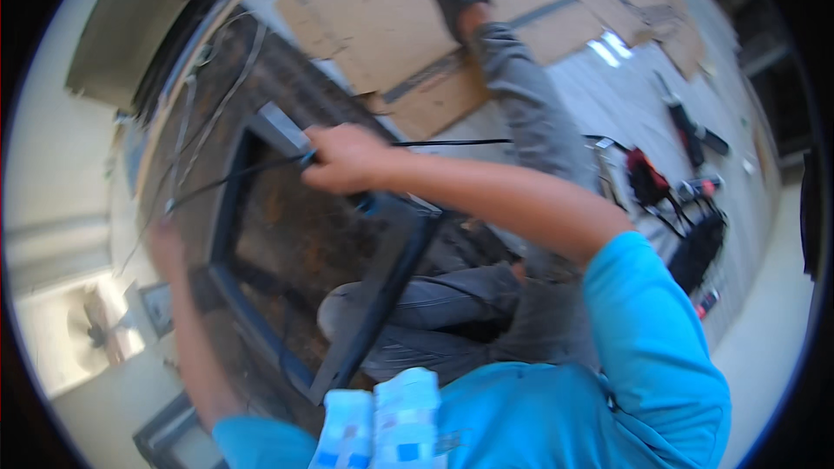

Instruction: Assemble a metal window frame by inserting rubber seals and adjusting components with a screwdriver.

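Closest in, below a blue-and-white patterned cloth point(408, 417) on the turquoise shirt point(539, 421), a dark grey rectangular frame point(373, 300) sits before the person, one side crossing a folded leg in grey trousers point(443, 300). At the frame's farther edge the right hand point(347, 159) has its fingers wrapped about a light-grey flat bar point(282, 128); whether the bar belongs to the frame, I cannot tell. A thin black cord point(460, 142) passes by that hand toward the blurred left hand point(167, 243), whose grip I cannot make out. The step looks like steadying the frame while dealing with the cord; the next move probably calls for keeping the cord off the bar. Beyond lie a worn dark brown surface point(291, 65) and flattened tan cardboard point(347, 17).
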Tool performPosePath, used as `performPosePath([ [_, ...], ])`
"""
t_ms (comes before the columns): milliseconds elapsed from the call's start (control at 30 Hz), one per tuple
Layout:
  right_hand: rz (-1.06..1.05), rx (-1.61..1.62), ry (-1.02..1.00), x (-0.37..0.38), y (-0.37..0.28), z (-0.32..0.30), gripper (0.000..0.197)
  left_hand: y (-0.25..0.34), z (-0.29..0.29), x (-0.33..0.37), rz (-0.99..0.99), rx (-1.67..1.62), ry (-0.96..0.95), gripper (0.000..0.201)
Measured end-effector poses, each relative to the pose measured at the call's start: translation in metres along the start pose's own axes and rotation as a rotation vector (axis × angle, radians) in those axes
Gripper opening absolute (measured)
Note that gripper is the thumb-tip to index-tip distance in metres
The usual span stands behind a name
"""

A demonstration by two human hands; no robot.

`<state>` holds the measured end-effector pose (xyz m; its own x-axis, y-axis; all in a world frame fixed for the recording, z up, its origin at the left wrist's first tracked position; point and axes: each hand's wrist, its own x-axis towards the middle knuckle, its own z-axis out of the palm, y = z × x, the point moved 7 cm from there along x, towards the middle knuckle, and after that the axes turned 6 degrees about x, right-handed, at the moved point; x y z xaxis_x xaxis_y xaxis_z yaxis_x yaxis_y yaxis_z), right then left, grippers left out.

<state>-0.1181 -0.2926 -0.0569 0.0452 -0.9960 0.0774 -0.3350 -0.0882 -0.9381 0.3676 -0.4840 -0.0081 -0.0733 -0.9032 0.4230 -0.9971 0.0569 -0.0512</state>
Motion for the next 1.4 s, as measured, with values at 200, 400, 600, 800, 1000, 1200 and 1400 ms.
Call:
performPosePath([
  [200,-0.064,0.020,-0.138,-0.072,-0.039,0.016,0.027,-0.168,-0.012,-0.107,-0.145,0.377,-0.399,0.045],
  [400,-0.115,-0.204,-0.417,-0.146,-0.022,0.055,0.029,-0.049,-0.028,-0.245,0.057,0.091,-0.455,0.051],
  [600,-0.257,-0.435,-0.519,-0.170,-0.056,0.063,0.037,-0.047,-0.102,-0.364,-0.273,-0.066,-0.310,0.066],
  [800,-0.293,-0.504,-0.534,-0.169,-0.053,0.079,0.037,-0.038,-0.059,-0.494,-1.225,-0.932,-0.444,0.085],
  [1000,-0.237,-0.618,-0.509,-0.165,-0.049,0.051,0.034,0.033,-0.070,-0.481,-1.413,-1.279,-0.595,0.075],
  [1200,-0.219,-0.648,-0.476,-0.162,-0.034,0.007,0.042,0.064,-0.045,-0.472,-1.227,-1.356,-0.562,0.070],
  [1400,-0.227,-0.629,-0.367,-0.174,-0.034,0.001,0.044,0.133,-0.189,-0.403,-0.116,-0.550,-0.010,0.032],
])
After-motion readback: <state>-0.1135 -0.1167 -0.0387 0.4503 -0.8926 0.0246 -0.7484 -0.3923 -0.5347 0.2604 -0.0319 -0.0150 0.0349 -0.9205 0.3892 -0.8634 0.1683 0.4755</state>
